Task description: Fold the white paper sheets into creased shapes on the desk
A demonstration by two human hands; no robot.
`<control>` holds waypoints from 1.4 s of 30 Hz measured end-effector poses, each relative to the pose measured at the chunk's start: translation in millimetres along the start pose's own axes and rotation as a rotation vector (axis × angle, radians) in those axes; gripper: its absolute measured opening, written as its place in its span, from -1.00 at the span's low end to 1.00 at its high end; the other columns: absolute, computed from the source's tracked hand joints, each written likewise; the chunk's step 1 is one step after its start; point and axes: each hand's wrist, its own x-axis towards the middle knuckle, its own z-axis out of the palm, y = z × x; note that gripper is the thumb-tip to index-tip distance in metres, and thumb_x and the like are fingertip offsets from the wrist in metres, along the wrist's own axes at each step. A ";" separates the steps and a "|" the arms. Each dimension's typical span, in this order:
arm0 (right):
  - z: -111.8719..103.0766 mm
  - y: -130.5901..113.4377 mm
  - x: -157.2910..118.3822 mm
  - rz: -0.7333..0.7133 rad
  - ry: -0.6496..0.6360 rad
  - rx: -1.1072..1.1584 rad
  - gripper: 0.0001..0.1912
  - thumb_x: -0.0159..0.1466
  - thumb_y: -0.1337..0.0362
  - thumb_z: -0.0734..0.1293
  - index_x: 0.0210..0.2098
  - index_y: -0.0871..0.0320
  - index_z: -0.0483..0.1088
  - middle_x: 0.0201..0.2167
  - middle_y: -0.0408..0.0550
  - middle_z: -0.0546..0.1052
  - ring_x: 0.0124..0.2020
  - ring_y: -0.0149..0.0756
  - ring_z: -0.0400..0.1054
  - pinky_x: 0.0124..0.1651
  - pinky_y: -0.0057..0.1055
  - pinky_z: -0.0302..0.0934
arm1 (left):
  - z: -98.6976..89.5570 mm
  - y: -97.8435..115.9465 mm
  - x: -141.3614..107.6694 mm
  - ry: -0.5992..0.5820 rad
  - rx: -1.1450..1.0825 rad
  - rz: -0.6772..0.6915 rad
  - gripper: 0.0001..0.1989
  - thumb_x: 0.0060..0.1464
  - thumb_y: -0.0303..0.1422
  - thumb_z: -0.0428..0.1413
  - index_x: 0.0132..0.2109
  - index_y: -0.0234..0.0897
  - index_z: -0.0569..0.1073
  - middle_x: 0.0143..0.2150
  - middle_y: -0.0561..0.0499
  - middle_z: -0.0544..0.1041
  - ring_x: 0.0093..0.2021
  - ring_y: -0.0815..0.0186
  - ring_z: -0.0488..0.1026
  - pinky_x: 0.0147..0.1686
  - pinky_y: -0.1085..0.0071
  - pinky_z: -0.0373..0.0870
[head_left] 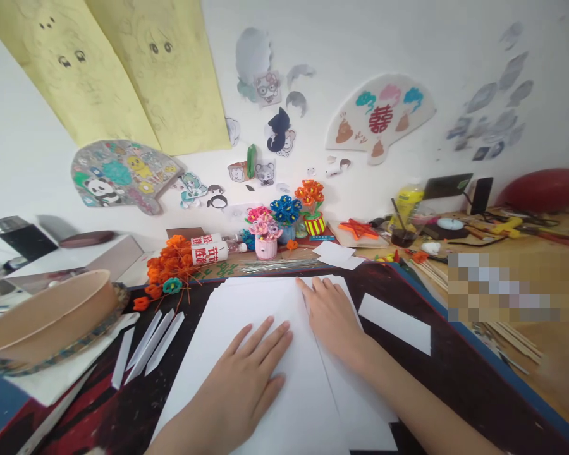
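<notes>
White paper (308, 395) seems light, bendable, thickness unclear; hold by edges. Left hand (253, 373), right hand (334, 316) rest there, grip released.

smooth, matt paper sheets (260, 298) above wooden tabletop (562, 363)

A red 囍 (380, 119) stands on the white fan (355, 126), partly legible red characters (202, 254) on the white bottle (221, 251).

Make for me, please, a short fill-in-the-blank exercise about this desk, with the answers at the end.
1. The left hand and right hand rest on sheets whose colour is ____.
2. Narrow white strips lie on the ____ side of these sheets.
3. The striped pot holds flowers whose colour is ____.

Missing words: white; left; orange.
</notes>
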 end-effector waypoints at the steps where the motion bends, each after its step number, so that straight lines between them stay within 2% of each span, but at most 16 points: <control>1: -0.1 0.2 -0.2 -0.001 -0.001 0.000 -0.38 0.27 0.51 0.13 0.30 0.09 0.15 -0.11 0.06 0.45 -0.11 -0.11 0.28 -0.14 -0.25 0.04 | -0.1 0.0 -0.2 -0.004 -0.008 0.000 -0.45 0.36 -0.21 -0.20 0.40 -0.04 -0.16 0.40 0.15 0.01 0.39 0.14 -0.04 0.27 0.07 0.12; 11: -1.4 3.4 1.3 -0.001 -0.013 -0.008 -0.39 0.28 0.51 0.10 0.28 0.03 0.18 -0.05 0.07 0.44 -0.08 -0.11 0.31 -0.14 -0.27 0.05 | 4.3 -0.7 -0.7 0.032 -0.031 0.011 -0.47 0.35 -0.21 -0.19 0.40 -0.11 -0.06 0.40 0.07 0.04 0.39 0.12 -0.06 0.29 0.05 0.09; 19: 1.4 4.4 2.9 -0.004 -0.023 -0.043 -0.40 0.28 0.49 0.11 0.30 0.10 0.14 0.00 0.09 0.43 -0.06 -0.09 0.31 -0.13 -0.27 0.06 | 2.9 0.3 -0.3 -0.003 -0.012 0.002 -0.48 0.36 -0.20 -0.22 0.40 -0.15 -0.05 0.41 0.08 -0.01 0.40 0.12 -0.09 0.29 0.07 0.05; 32: -2.2 -1.2 2.9 -0.050 -0.026 -0.115 -0.46 0.30 0.52 0.09 0.25 0.24 0.20 0.01 0.16 0.46 -0.06 -0.08 0.33 -0.13 -0.23 0.11 | 4.4 1.3 0.7 0.015 -0.013 0.000 -0.49 0.36 -0.20 -0.21 0.38 -0.16 0.00 0.41 0.06 0.02 0.39 0.11 -0.05 0.28 0.06 0.08; 37: -3.2 -1.6 3.8 -0.061 -0.024 -0.137 -0.49 0.30 0.54 0.10 0.21 0.23 0.26 0.01 0.18 0.46 -0.07 -0.08 0.35 -0.13 -0.23 0.11 | 7.0 0.3 0.1 0.063 -0.027 0.010 -0.49 0.36 -0.21 -0.20 0.39 -0.13 -0.01 0.40 0.05 0.05 0.39 0.14 -0.05 0.30 0.10 0.06; 42: -3.1 0.0 1.4 -0.078 0.024 -0.126 -0.56 0.35 0.43 0.11 0.21 0.20 0.25 0.05 0.15 0.43 -0.02 -0.07 0.30 -0.09 -0.22 0.10 | 6.1 -0.3 -0.1 0.068 -0.039 0.019 -0.49 0.35 -0.21 -0.19 0.38 -0.14 0.00 0.39 0.05 0.08 0.39 0.14 -0.04 0.29 0.08 0.07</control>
